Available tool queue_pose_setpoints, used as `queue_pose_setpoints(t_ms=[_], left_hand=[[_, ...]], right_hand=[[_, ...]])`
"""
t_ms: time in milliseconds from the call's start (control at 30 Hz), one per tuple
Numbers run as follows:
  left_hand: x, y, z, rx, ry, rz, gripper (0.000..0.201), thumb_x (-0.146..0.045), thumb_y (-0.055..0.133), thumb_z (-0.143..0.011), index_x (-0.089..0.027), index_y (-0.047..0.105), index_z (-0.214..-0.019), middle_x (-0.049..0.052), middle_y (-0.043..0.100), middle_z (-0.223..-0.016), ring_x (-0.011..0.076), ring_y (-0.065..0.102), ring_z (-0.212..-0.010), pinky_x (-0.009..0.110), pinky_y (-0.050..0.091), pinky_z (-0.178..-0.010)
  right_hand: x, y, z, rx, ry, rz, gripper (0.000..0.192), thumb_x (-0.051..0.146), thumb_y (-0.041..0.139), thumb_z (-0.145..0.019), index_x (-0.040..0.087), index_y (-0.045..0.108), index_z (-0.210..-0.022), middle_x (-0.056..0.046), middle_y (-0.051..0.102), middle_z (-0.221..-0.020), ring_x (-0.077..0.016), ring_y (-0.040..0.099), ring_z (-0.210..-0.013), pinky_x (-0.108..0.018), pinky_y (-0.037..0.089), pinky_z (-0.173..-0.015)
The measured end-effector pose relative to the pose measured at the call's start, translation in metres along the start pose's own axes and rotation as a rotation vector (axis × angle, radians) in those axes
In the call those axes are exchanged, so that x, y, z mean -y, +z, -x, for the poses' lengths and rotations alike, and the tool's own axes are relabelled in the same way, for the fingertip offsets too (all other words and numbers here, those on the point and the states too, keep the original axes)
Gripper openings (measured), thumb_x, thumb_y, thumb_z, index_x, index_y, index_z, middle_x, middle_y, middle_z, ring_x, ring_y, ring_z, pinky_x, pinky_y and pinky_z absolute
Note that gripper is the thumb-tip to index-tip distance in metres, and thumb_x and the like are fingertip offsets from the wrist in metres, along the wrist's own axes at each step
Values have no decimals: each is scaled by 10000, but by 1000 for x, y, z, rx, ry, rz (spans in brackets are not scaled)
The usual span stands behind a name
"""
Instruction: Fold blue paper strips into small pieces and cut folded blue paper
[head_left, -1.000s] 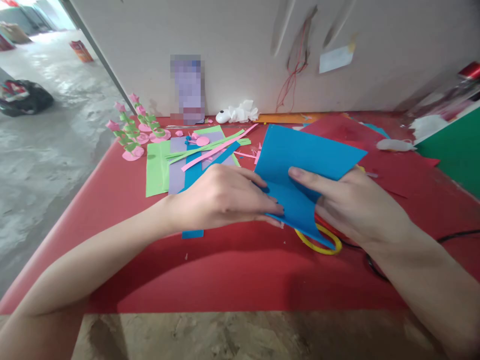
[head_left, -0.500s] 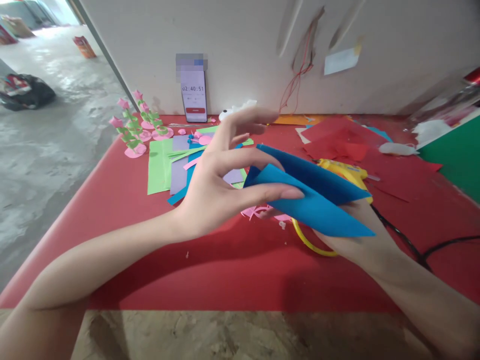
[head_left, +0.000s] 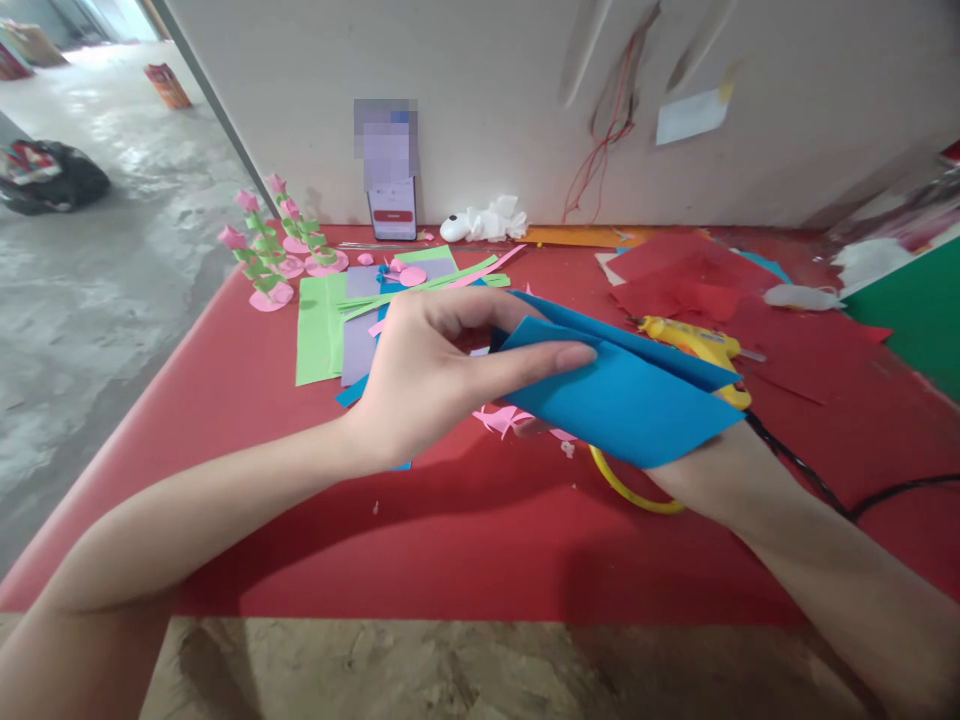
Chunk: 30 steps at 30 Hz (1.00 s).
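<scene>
A folded sheet of blue paper (head_left: 622,390) is held above the table, its two layers slightly apart along the upper edge. My left hand (head_left: 442,375) pinches its left end, thumb on the near face and fingers curled round the far side. Behind the sheet, most of my right hand (head_left: 694,470) is hidden; only its wrist side and a bit of fingertip below the paper show, so its grip cannot be made out. Beneath the hands lie pink paper cuttings (head_left: 501,420) and a yellow ring-shaped thing (head_left: 626,490).
Green paper sheets (head_left: 319,330) and strips lie left of centre. Pink paper flowers (head_left: 259,250) stand at the back left. A phone (head_left: 393,205) leans on the wall. At right are a yellow glue gun (head_left: 697,345), its black cable (head_left: 806,470) and red paper (head_left: 682,275).
My left fingers, raised and spread before, have curled down behind the blue paper. The near layer has turned more toward me and the gap between the layers has narrowed.
</scene>
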<state>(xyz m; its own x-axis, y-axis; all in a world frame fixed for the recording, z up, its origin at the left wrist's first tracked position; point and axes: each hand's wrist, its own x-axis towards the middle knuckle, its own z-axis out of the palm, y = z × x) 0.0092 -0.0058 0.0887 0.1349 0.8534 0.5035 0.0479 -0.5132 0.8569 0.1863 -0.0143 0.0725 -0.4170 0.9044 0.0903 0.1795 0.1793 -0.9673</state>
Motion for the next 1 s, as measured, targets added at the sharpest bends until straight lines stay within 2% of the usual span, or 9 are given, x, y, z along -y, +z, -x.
queue_pose_setpoints(t_ms=[67,133,233,367,567,767,867,1000], left_hand=[[0,-1,-2,-10,-9,-10,211,-281,758,-650,-176,601,-558,-62,567,-543,53,526,-501,179,423,-413],[0,-3,-4,-26,-5,9,221,-283,752,-657,-173,591,-554,-66,560,-539,39,510,-495,167,415,-410],[2,-4,-6,-40,-4,75,211,-275,752,-657,-170,596,-563,-69,558,-531,29,496,-494,151,415,-405],[5,-2,-5,-71,-48,71,233,-300,756,-657,-175,579,-573,-73,550,-547,42,521,-525,172,439,-432],[9,3,-2,-87,27,45,234,-395,702,-705,-190,596,-666,-71,614,-644,75,613,-627,191,506,-497],[11,0,-2,-56,117,-52,188,-363,673,-748,-225,668,-875,-48,699,-892,137,668,-838,219,563,-616],[7,-4,-6,-44,140,-142,119,-309,699,-727,-238,697,-823,-56,720,-871,148,674,-858,213,565,-669],[4,-9,-11,5,194,-231,48,-258,702,-719,-233,698,-759,-55,724,-798,141,685,-784,214,563,-648]], right_hand=[[5,-3,-2,-21,-66,42,135,223,570,-746,273,682,-805,51,651,-592,-162,650,-580,-234,512,-419],[9,-6,-4,-65,-160,84,144,155,574,-730,251,638,-645,71,587,-522,-133,636,-562,-201,509,-450],[14,-7,-4,-133,-251,158,210,84,541,-733,229,600,-593,88,546,-512,-85,598,-540,-159,493,-494],[16,-7,-2,-202,-300,277,238,30,534,-694,193,519,-521,90,476,-482,-39,437,-466,-121,399,-426],[18,-6,1,-185,-349,325,260,-2,509,-712,190,507,-538,99,482,-498,-37,461,-503,-114,408,-476],[18,-6,4,-210,-348,409,266,-21,500,-701,178,446,-532,94,391,-466,-25,363,-454,-130,311,-419],[19,-6,4,-200,-340,394,266,-15,501,-710,180,454,-536,103,411,-460,-20,386,-447,-111,321,-410],[19,-5,1,-180,-342,357,272,-25,493,-705,189,502,-537,119,489,-472,-18,461,-452,-89,355,-416]])
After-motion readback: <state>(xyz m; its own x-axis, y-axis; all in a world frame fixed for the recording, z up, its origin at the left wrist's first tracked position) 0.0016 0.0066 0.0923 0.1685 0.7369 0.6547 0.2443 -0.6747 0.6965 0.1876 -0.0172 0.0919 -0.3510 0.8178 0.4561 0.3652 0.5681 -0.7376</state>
